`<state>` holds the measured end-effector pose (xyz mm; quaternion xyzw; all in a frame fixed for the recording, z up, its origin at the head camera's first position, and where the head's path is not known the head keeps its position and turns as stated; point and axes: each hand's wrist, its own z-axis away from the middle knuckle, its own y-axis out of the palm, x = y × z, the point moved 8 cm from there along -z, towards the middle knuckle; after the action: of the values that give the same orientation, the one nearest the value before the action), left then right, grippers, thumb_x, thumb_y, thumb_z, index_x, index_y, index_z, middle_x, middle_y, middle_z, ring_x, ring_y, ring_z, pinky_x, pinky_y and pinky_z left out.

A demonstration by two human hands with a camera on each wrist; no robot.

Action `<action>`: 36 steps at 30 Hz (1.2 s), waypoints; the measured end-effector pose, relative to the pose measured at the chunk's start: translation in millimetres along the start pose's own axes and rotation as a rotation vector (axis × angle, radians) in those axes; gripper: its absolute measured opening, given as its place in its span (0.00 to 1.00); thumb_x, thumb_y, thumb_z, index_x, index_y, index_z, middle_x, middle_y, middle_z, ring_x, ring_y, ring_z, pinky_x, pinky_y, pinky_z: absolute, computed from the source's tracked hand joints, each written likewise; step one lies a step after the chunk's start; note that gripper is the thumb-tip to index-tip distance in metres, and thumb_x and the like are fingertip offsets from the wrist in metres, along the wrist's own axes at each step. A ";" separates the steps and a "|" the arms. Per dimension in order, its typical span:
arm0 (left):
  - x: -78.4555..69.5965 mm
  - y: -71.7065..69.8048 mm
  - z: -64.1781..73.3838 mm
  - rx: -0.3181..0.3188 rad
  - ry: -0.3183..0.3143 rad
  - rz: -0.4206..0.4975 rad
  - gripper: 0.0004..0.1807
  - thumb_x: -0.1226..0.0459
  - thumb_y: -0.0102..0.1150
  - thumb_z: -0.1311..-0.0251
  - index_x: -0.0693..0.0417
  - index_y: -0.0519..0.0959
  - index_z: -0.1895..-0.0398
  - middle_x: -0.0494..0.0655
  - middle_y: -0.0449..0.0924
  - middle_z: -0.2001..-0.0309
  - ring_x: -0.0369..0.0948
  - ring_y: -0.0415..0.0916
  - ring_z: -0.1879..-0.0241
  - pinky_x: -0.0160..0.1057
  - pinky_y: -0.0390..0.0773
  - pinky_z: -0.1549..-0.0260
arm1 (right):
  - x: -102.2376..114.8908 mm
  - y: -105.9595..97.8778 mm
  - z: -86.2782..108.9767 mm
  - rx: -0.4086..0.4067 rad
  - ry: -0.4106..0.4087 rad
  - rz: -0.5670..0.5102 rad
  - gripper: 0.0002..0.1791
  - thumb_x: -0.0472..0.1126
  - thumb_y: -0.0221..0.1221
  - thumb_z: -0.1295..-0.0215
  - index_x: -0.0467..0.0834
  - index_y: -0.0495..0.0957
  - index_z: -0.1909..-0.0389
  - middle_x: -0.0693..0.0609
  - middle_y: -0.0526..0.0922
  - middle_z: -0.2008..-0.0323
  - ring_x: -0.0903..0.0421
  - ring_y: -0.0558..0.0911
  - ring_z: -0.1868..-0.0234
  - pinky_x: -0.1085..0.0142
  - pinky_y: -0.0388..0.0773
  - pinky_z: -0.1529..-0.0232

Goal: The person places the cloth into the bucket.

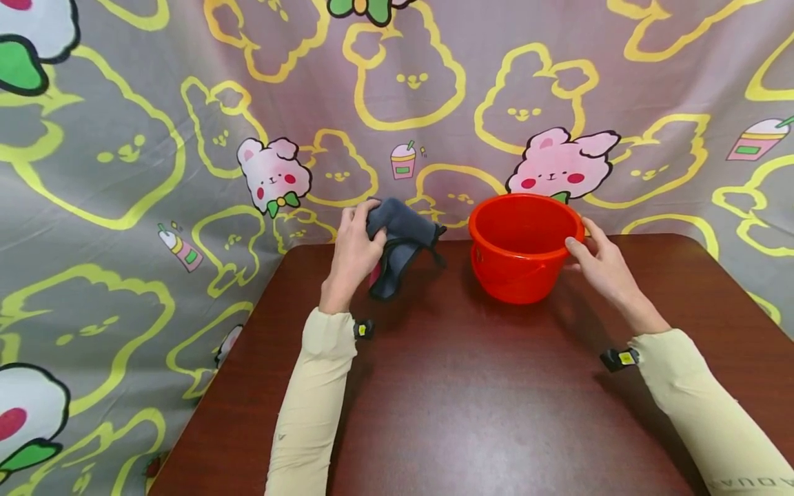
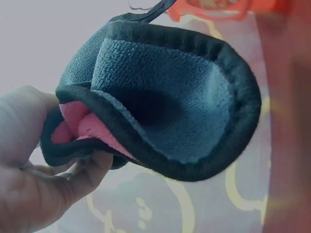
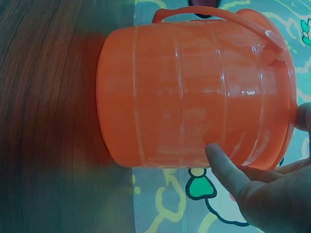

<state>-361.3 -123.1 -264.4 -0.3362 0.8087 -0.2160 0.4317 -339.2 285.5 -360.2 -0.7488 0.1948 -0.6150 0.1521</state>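
Note:
My left hand [image 1: 356, 251] grips a folded dark blue-grey cloth [image 1: 409, 224] by its near side, above the far left part of the table. In the left wrist view the cloth [image 2: 180, 73] has a plush surface, a black bound edge and a pink layer showing in the fold. A dark strap trails from it. To its right is a red plastic bucket [image 1: 517, 279], upright, its handle hanging down against the side. My right hand [image 1: 604, 269] holds the bucket's right rim, thumb at the rim; one finger lies along the wall in the right wrist view.
A brown wooden table [image 1: 471, 399] lies under both arms. Behind it and along the left hangs a grey curtain [image 1: 434, 103] with yellow and pink cartoon prints, close to the table's far edge. Small dark wrist cameras sit at both cuffs.

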 end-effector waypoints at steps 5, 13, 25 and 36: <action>-23.6 -2.1 -9.5 -0.031 0.026 0.029 0.27 0.63 0.61 0.37 0.47 0.70 0.35 0.60 0.70 0.44 0.55 0.73 0.49 0.53 0.76 0.46 | 1.6 -1.5 -0.1 0.000 0.004 -0.001 0.38 0.55 0.46 0.25 0.52 0.42 0.21 0.35 0.64 0.31 0.73 0.76 0.58 0.80 0.79 0.64; -61.4 2.3 -23.8 -0.070 0.056 0.100 0.27 0.63 0.61 0.37 0.49 0.70 0.34 0.59 0.70 0.44 0.52 0.73 0.48 0.50 0.76 0.45 | 0.9 -2.6 -2.1 0.005 0.002 0.007 0.38 0.56 0.46 0.25 0.54 0.42 0.21 0.35 0.65 0.31 0.74 0.76 0.58 0.80 0.79 0.63; -115.9 46.0 -40.8 -0.038 0.081 0.211 0.28 0.62 0.61 0.37 0.47 0.68 0.34 0.55 0.70 0.44 0.47 0.70 0.46 0.44 0.74 0.44 | -0.6 -4.4 -2.7 0.004 -0.004 0.004 0.38 0.57 0.46 0.25 0.53 0.42 0.21 0.34 0.67 0.33 0.74 0.78 0.60 0.81 0.78 0.64; -128.3 111.0 -25.7 0.234 0.069 0.177 0.30 0.55 0.56 0.33 0.44 0.61 0.30 0.50 0.62 0.35 0.43 0.71 0.39 0.41 0.73 0.38 | 1.8 0.6 -6.0 0.010 -0.034 -0.027 0.37 0.52 0.47 0.24 0.50 0.44 0.21 0.31 0.67 0.36 0.78 0.78 0.65 0.83 0.77 0.64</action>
<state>-371.1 47.7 -250.7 -0.2033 0.8187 -0.2813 0.4574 -344.8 284.2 -357.7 -0.7609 0.1791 -0.6052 0.1509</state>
